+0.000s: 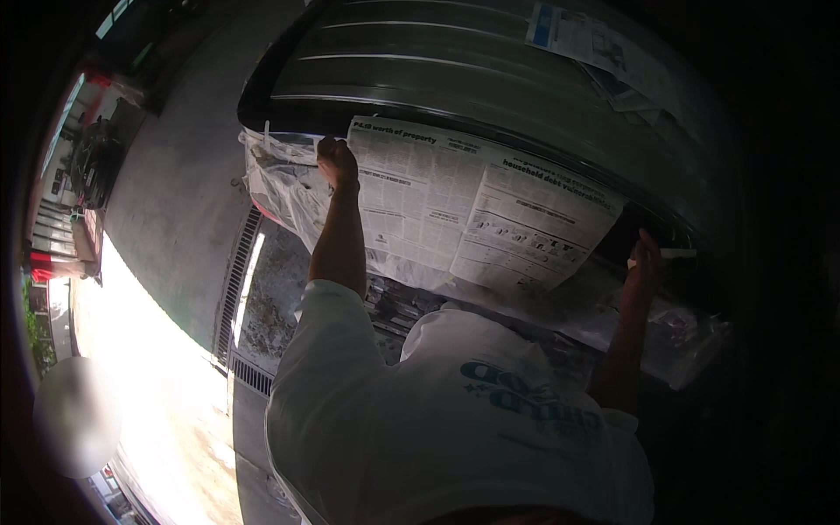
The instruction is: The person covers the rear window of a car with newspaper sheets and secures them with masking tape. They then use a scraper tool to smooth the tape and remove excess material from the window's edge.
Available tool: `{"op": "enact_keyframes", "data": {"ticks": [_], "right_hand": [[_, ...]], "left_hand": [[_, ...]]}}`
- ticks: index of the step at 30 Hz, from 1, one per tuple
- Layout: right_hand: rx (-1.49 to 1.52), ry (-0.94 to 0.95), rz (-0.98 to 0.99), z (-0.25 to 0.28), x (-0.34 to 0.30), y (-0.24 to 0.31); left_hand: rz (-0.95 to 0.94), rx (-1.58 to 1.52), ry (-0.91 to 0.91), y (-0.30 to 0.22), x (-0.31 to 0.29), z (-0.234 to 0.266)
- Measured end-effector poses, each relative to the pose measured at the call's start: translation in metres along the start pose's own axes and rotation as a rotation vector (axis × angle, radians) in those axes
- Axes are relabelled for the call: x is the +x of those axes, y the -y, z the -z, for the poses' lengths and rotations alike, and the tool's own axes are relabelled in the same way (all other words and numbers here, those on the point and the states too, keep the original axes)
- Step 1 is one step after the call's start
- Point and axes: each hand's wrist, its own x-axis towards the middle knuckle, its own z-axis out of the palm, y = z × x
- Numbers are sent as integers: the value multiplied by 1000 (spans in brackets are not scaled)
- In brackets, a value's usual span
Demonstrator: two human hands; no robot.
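A sheet of newspaper hangs against the end of a dark vehicle, just below the edge of its ribbed roof. My left hand is closed at the sheet's upper left corner, and what its fingers grip is hidden. Past the sheet's right edge, my right hand is raised with fingers pointing up, in dim light. A pale strip of tape sticks out to the right of that hand, and a small pale bit shows at its left side. Clear plastic film drapes the vehicle beside and below the newspaper.
More newspaper lies on the far right of the roof. On the left, a concrete floor has a drain grate along it and a bright sunlit patch. Another dark vehicle stands at the far left. The right side is deep in shadow.
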Motion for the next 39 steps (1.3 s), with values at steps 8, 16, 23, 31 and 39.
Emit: {"op": "enact_keyframes", "data": {"ticks": [8, 16, 23, 31, 39], "right_hand": [[-692, -127, 236, -59, 85, -38], [-591, -147, 46, -50, 97, -52], [-461, -222, -79, -69, 113, -23], [-784, -162, -96, -60, 92, -19], [-561, -236, 250, -56, 79, -51]], "left_hand": [[-2, 401, 377, 7, 22, -24], [146, 318, 489, 58, 72, -36], [51, 473, 659, 94, 131, -57], [500, -107, 726, 34, 93, -58], [350, -69, 793, 30, 91, -53]]}}
